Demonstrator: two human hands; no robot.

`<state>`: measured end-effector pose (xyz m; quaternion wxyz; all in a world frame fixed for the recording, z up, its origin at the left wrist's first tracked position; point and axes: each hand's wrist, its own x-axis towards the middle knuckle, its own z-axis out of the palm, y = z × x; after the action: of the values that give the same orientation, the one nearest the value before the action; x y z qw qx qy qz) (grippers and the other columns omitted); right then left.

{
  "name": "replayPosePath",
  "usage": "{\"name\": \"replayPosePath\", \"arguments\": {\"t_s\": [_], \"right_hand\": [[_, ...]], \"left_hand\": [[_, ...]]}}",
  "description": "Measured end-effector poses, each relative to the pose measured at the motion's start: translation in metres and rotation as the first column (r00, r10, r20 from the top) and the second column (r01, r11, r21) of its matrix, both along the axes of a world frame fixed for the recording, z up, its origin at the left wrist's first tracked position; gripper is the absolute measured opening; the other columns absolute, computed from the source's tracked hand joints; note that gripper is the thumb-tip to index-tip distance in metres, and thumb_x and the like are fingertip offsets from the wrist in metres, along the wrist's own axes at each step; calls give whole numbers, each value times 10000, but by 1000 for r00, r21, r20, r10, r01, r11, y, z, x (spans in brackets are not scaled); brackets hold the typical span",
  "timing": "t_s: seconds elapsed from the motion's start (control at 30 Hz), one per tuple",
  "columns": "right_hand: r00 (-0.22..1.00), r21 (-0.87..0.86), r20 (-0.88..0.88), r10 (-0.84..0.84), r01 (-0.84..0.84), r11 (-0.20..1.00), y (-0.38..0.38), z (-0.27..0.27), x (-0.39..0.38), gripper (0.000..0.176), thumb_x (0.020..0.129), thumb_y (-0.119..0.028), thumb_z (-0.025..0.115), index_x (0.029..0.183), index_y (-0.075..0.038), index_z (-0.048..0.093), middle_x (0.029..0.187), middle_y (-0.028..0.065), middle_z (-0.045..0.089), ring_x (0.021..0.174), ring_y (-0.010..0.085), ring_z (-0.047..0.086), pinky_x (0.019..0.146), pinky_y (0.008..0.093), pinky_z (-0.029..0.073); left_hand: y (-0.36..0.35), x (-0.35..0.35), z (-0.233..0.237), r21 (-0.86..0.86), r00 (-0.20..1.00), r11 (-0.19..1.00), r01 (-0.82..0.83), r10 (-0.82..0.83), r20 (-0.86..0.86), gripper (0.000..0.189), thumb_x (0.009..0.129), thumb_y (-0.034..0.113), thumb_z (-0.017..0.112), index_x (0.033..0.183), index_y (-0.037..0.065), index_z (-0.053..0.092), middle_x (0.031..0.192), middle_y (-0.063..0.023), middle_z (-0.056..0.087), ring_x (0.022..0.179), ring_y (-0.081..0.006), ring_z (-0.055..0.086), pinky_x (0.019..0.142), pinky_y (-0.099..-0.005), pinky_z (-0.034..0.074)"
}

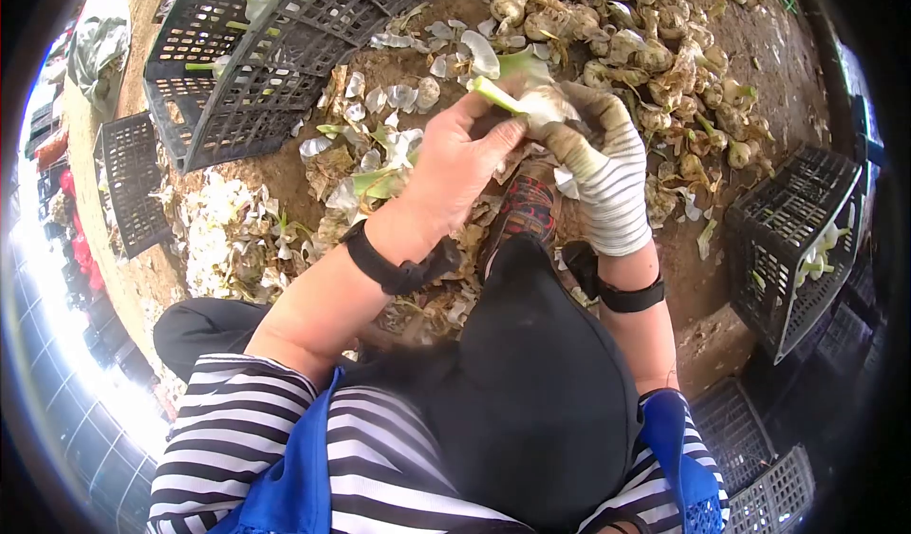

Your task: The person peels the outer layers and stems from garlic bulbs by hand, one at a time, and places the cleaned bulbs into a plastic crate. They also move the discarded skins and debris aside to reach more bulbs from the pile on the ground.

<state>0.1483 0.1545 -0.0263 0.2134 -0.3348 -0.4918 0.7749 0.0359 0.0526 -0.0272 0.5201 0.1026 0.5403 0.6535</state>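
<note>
A garlic bulb (pixel 545 107) with a short green stem is held in front of me between both hands. My left hand (pixel 455 149) is bare, its thumb and fingers closed around the stem end. My right hand (pixel 603 159), in a dirty striped work glove, has its fingers curled against the bulb's other side. Blurred pale skin shows just above the bulb, partly behind the fingers. Loose peels (pixel 380 97) lie on the ground beyond my left hand. A heap of unpeeled garlic bulbs (pixel 655 55) lies beyond my right hand.
A large black crate (pixel 285 55) holding stemmed garlic stands upper left, with a smaller black crate (pixel 131 183) beside it. Another crate (pixel 792 240) with garlic stands at right. More crates (pixel 731 430) sit lower right. Heaped peels (pixel 228 240) cover the ground at left.
</note>
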Motion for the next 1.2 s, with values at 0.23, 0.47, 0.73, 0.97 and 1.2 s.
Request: {"name": "replayPosePath", "arguments": {"t_s": [0.23,0.47,0.73,0.97,1.2], "right_hand": [[966,-294,-131,-223,177,939,12,-18,11,202,869,-139,586,979,31,578,852,105,631,722,137,624,608,255,532],[997,38,33,-69,68,997,-4,14,4,315,843,-41,563,1143,49,528,962,105,618,759,127,618,681,221,506],[986,8,-50,-162,163,987,-3,13,-1,283,836,-75,596,1093,31,547,856,94,628,720,143,624,636,229,512],[946,-340,-85,-313,268,901,21,-8,7,204,909,-212,521,964,-26,584,791,78,635,581,113,576,496,221,469],[920,535,353,171,-348,770,-11,-23,5,120,811,-90,606,909,-26,634,729,109,619,636,162,577,577,287,465]], "left_hand": [[-4,-1,3,79,972,993,-83,63,228,340,866,86,571,1195,13,525,1158,-87,570,981,-156,572,854,-323,478],[-3,1,10,106,994,994,19,-8,-111,390,860,10,542,1246,45,499,1294,-90,486,1186,-194,459,1012,-326,340],[-4,-2,-2,324,911,933,158,-11,-412,482,813,-165,447,1183,116,576,1418,-72,328,1327,-192,267,1046,-288,281],[-13,-2,-3,406,997,914,24,-50,54,430,816,-149,457,1138,94,605,1427,-63,315,1330,-192,263,1072,-309,234],[-10,-38,2,340,827,890,-304,70,558,296,888,62,473,1182,38,493,1271,-164,470,1148,-283,492,924,-353,484]]}}
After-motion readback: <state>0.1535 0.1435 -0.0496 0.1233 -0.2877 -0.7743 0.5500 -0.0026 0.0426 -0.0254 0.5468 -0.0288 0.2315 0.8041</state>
